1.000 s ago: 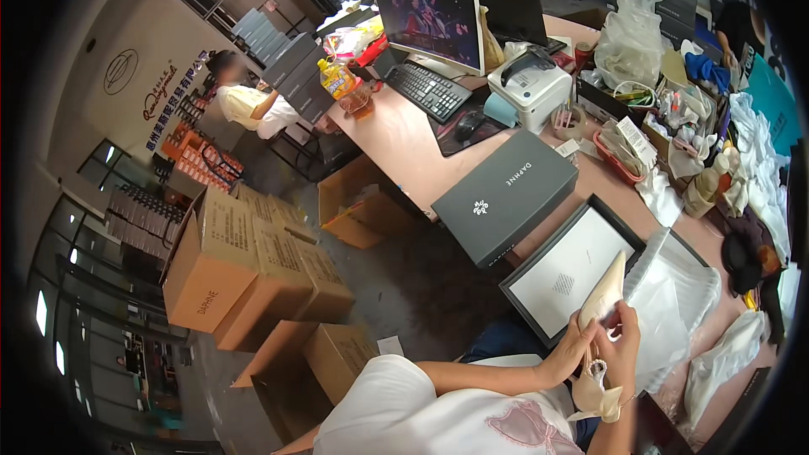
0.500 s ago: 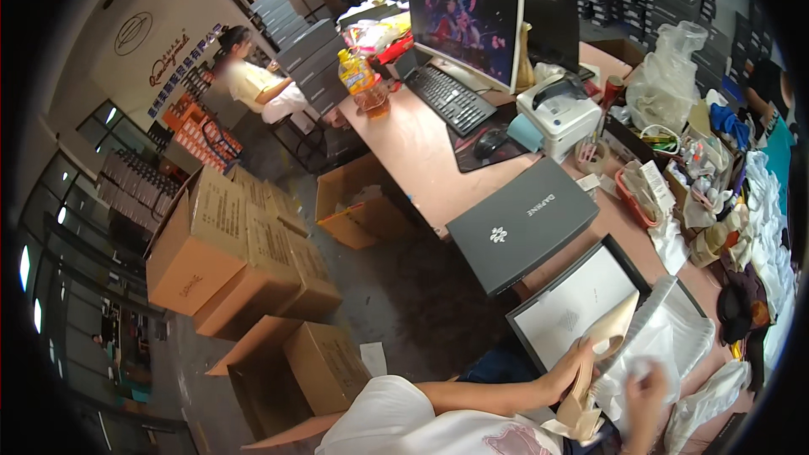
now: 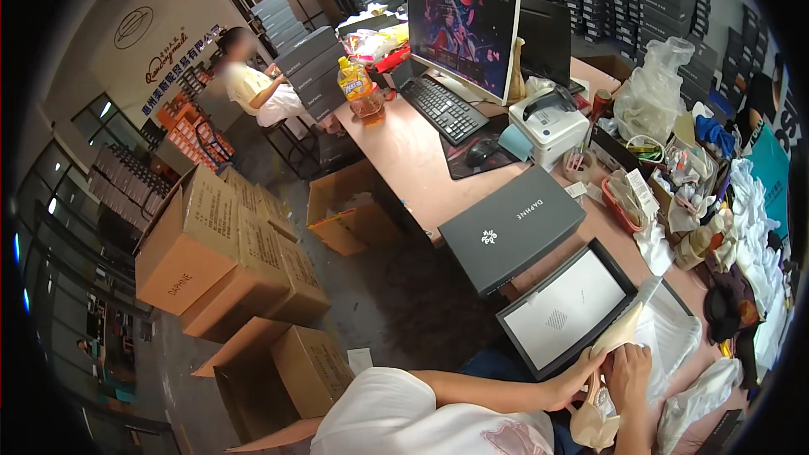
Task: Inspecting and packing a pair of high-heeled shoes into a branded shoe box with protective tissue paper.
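- Landmark: open black box [image 3: 566, 310] with white sheet inside, at near end of the pink desk [image 3: 404, 160].
- Left hand [image 3: 577, 377]: at the box's near right corner, fingers curled on a beige shoe [image 3: 613, 335]. Grip closed round the shoe's lower part.
- Right hand [image 3: 630, 368]: just right of the left hand, fingers bent onto the same shoe from the other side. Grip pinching the shoe; both hands touching it.
- Shoe: pale beige/cream, slim, tilted up, toe end pointing up-right over the box's right edge. A second beige piece [image 3: 592, 423] hangs below the hands; shape unclear.
- Clear plastic bag [image 3: 672, 339]: crumpled, right of the box, directly behind the shoe.
- Closed dark grey box lid [image 3: 511, 227]: just beyond the open box, up-left of it.
- Further beyond the open box: monitor [image 3: 462, 29], keyboard [image 3: 440, 108], mouse [image 3: 480, 151], white label printer [image 3: 549, 122].
- Right of the open box: heap of white bags and clutter [image 3: 742, 227].
- Left of the open box, on the floor: brown cartons [image 3: 219, 253]; another person [image 3: 253, 84] seated far beyond them.
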The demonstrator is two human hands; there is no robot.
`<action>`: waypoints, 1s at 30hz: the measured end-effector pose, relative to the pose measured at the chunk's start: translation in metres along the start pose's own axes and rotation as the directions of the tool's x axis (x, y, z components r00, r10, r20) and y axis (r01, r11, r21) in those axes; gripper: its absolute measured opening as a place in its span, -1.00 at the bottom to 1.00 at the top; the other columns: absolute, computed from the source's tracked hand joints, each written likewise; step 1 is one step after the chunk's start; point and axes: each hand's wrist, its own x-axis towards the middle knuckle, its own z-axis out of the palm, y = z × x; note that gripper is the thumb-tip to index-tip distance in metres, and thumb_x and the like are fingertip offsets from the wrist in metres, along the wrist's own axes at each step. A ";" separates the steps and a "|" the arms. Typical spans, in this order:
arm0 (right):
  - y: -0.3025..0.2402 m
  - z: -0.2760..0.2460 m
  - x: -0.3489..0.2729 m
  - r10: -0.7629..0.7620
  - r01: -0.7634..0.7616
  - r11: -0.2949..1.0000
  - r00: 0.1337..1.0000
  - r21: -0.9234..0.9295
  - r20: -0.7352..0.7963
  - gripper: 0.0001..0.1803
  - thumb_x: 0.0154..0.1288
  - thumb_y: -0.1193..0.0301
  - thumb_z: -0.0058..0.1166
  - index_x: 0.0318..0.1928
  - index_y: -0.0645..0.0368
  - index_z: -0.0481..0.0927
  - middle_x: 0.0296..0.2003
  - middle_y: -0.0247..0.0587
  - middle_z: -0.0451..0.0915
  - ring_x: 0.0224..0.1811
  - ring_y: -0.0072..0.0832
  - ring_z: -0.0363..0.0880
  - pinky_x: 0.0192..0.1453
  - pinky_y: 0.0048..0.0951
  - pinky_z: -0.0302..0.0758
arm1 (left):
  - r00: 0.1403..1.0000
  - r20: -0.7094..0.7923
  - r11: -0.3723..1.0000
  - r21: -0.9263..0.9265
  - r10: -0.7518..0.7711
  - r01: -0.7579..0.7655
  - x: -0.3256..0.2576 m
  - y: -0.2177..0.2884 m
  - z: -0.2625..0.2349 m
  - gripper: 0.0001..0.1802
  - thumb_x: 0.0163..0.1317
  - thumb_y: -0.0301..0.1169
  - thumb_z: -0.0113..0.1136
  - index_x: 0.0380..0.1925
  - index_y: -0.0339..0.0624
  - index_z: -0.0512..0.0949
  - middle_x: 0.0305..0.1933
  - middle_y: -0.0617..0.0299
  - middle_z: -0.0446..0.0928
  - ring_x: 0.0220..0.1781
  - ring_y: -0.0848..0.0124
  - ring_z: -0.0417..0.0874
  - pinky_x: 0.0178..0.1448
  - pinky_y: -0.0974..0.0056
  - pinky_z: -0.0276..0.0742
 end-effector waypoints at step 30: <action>-0.094 0.051 -0.011 0.295 -0.203 0.709 0.955 0.676 -0.022 -0.26 0.38 -0.02 -0.13 0.08 0.58 0.34 0.06 0.52 0.30 0.16 0.27 0.23 0.31 -0.03 0.16 | 0.990 0.144 0.920 0.390 -0.013 -0.044 0.017 0.073 -0.036 -0.45 0.46 -0.24 -0.09 0.37 -0.08 0.06 0.11 0.07 0.39 0.03 0.29 0.52 0.09 0.18 0.54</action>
